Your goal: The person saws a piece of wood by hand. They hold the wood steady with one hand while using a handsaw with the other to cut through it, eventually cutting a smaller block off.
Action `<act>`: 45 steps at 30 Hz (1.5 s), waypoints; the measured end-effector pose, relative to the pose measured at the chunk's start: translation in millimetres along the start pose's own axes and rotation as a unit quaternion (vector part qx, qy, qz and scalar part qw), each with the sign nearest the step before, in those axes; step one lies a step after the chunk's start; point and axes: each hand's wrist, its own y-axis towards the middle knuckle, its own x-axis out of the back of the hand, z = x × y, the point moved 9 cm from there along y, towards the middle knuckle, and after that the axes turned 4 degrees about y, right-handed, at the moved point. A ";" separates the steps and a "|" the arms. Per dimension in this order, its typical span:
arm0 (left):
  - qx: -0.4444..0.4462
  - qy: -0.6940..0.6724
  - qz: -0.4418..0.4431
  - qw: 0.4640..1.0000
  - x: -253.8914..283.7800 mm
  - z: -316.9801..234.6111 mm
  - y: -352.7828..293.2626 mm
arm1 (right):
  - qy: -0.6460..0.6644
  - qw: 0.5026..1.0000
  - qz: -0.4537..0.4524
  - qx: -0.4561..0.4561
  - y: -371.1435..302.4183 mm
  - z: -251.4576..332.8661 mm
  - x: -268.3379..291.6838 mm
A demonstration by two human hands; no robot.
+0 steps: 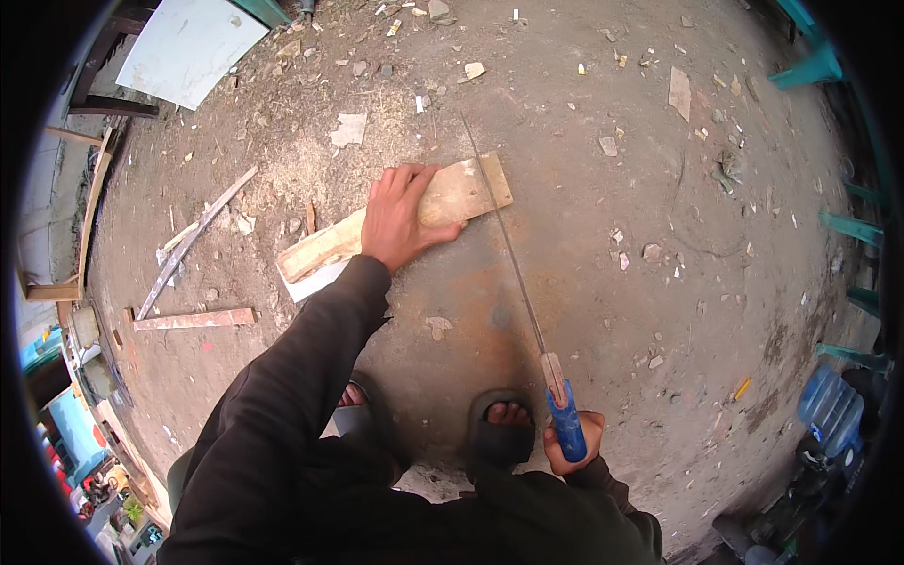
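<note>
A short wooden board (460,191) lies slantwise in front of me, its right end farther away than its left. My left hand (400,218) clasps it near the middle, thumb along the near edge and fingers over the far one. In my right hand (576,443), close to my right foot, is the blue handle of a handsaw (516,266). Its thin blade, seen nearly edge-on, crosses the board close to the right end. Under the board's left end a white piece (325,275) sticks out; what else supports the board is hidden.
Sawdust (315,155) and debris cover the dirt ground. Loose wood strips (193,320) lie at left, and a white panel (193,47) is at the far left. Green plastic furniture legs (850,228) and a clear blue water jug (829,405) stand at right. My sandalled feet (501,428) are close behind the board.
</note>
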 end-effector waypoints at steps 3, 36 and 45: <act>0.006 -0.005 0.000 1.000 0.8 -2.0 1.5 | -0.011 1.000 -0.010 -0.013 48.5 5.3 -8.7; -0.006 -0.021 -0.003 1.000 -2.4 -3.1 0.0 | -0.008 0.999 0.022 -0.025 47.7 -10.7 -12.9; 0.015 -0.017 -0.003 1.000 -3.3 -0.7 0.7 | -0.014 0.998 0.045 -0.040 22.4 2.4 -11.3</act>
